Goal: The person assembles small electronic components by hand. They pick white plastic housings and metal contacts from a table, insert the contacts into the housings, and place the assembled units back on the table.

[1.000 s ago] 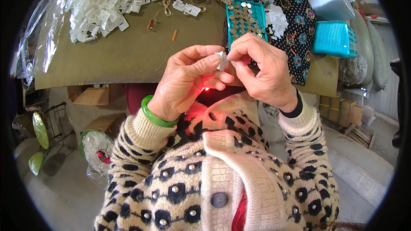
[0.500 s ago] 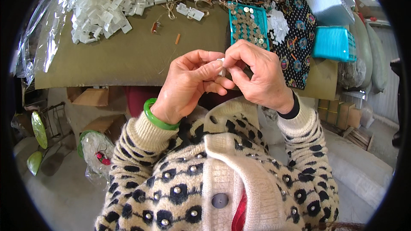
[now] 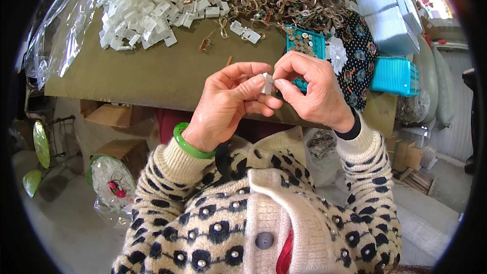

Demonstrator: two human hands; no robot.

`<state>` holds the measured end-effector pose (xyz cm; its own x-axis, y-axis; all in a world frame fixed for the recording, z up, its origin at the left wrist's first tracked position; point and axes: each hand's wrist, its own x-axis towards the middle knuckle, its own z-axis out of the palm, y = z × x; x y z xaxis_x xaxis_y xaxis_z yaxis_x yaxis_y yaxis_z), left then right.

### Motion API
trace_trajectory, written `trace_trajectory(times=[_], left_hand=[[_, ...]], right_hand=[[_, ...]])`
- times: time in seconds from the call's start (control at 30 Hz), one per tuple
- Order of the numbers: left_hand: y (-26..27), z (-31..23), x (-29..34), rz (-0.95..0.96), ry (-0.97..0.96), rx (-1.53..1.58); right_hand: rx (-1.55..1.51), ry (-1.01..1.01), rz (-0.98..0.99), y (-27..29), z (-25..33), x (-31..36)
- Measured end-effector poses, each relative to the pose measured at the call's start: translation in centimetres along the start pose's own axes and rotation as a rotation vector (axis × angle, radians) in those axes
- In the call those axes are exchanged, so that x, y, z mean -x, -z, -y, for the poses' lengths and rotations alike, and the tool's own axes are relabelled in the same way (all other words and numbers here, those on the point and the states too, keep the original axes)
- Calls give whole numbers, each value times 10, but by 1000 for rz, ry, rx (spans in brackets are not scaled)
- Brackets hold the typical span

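Above the table's near edge, my left hand (image 3: 215, 102) pinches a small white plastic case (image 3: 267, 85) between thumb and fingers. My right hand (image 3: 315, 87) is at the case's right side, thumb and forefinger pressed together. Anything tiny between those fingertips is too small to make out. Partly hidden behind my right hand is a teal tray (image 3: 321, 46) of round metal button cells (image 3: 302, 43). Beyond my hands lie a pair of white cases (image 3: 245, 32), an orange strip (image 3: 229, 61) and a small orange piece with wire (image 3: 205, 45).
A large heap of white cases (image 3: 157, 7) covers the table's far left, beside clear plastic film (image 3: 63, 33). Tangled wire coils (image 3: 294, 0) lie at the back. To the right are small white pieces (image 3: 336, 55) on patterned black cloth (image 3: 358, 56) and stacked teal trays (image 3: 393, 76).
The view has shifted slightly. The white case shows more plainly between my hands, and my right fingertips have drawn a little to the right along its side. My left hand keeps its hold.
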<state>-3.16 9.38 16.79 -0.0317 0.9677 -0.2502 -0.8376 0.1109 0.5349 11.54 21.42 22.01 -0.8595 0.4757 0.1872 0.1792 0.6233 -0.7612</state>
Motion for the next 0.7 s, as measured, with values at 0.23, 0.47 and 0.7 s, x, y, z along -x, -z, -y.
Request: trace_trajectory(times=[0.23, 0.47, 0.7], left_hand=[[11, -3, -1, -26, 32, 7], [15, -6, -2, -26, 20, 84], [18, -5, -5, -18, 9, 69]], right_hand=[[102, 43, 52, -13, 0, -10], [-80, -185, 196, -4, 1, -26], [297, 122, -45, -28, -26, -78]])
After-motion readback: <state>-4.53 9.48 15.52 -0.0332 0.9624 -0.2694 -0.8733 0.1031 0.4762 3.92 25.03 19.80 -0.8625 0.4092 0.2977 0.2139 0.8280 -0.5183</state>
